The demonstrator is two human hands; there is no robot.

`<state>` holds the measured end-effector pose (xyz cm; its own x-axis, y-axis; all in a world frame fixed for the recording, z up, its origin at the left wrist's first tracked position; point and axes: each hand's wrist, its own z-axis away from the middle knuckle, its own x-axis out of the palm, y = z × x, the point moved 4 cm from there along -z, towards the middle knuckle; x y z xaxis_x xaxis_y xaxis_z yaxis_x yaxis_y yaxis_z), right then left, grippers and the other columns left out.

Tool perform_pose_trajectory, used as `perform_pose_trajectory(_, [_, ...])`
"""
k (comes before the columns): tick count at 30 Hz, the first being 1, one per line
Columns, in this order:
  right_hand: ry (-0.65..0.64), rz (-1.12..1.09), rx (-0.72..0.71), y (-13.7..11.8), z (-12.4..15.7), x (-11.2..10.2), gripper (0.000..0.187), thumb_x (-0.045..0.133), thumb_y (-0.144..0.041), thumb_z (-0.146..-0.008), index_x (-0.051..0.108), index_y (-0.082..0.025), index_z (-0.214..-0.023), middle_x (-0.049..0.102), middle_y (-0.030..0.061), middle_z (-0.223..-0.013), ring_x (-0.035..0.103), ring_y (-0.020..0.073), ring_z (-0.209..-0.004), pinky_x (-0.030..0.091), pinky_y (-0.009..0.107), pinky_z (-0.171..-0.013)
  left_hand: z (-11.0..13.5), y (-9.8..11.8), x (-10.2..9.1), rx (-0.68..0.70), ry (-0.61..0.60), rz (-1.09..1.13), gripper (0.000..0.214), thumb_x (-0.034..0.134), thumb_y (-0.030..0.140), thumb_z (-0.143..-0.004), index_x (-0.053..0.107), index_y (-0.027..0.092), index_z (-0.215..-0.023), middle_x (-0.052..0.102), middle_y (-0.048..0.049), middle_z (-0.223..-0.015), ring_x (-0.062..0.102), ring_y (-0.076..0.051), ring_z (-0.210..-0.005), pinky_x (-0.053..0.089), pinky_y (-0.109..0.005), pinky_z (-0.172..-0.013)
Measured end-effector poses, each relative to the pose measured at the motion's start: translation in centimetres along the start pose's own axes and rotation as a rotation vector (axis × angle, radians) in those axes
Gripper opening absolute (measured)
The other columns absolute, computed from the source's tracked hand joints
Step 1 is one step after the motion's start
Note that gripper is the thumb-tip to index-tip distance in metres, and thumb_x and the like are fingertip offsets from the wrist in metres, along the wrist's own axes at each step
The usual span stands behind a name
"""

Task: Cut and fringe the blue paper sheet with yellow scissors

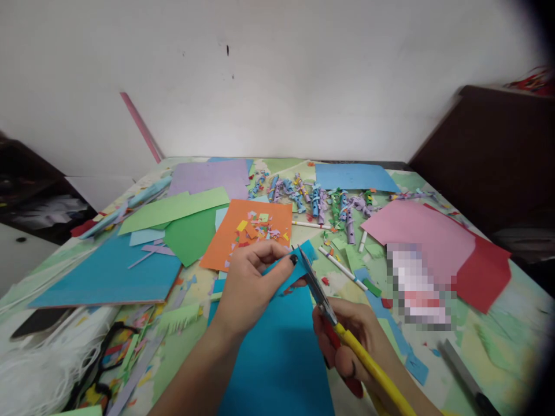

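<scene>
One view only, head-worn. Faces forward and down over the table [489,341] toward the wall [277,75]. Close range: left hand [249,283] and right hand [353,341] at lower centre.

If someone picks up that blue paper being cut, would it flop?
Probably floppy: the blue paper bends where the left hand pinches it. Likely light, being a thin sheet. The scissors cut into it, so probably easily torn.
</scene>
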<state>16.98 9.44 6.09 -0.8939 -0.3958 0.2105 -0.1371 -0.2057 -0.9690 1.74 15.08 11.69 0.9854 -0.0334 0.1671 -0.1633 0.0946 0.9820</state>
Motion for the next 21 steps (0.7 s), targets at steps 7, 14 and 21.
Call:
perform_pose_trajectory(7, [-0.050, 0.012, -0.023, 0.29, -0.08, -0.23, 0.073, 0.065, -0.083, -0.053, 0.058, -0.015, -0.076, 0.057, 0.0010, -0.052, 0.042, 0.0076, -0.043, 0.026, 0.019, -0.040, 0.01, -0.10, 0.03, -0.007, -0.002, -0.008, 0.017, 0.071, 0.026, -0.067, 0.061, 0.014, -0.059, 0.059, 0.0005, -0.056, 0.061, -0.013, -0.051, 0.053, -0.022, -0.047])
perform_pose_trajectory(14, [-0.023, -0.005, -0.011, -0.12, -0.02, -0.06, 0.066, 0.071, -0.077, -0.056, 0.056, -0.015, -0.072, 0.054, -0.0013, -0.051, 0.039, 0.0061, -0.043, 0.026, 0.018, -0.041, 0.01, -0.04, 0.13, -0.006, -0.006, -0.007, 0.018, 0.071, 0.025, -0.067, 0.060, 0.014, -0.058, 0.059, 0.0002, -0.057, 0.061, -0.013, -0.052, 0.054, -0.023, -0.048])
perform_pose_trajectory(21, [0.008, 0.001, 0.002, -0.31, -0.13, 0.20, 0.058, 0.074, -0.070, -0.062, 0.054, -0.016, -0.069, 0.051, -0.0028, -0.047, 0.037, 0.0074, -0.042, 0.027, 0.019, -0.041, 0.05, -0.08, 0.05, 0.002, -0.011, 0.001, 0.018, 0.070, 0.025, -0.069, 0.060, 0.014, -0.059, 0.060, 0.0003, -0.057, 0.061, -0.013, -0.051, 0.055, -0.024, -0.051])
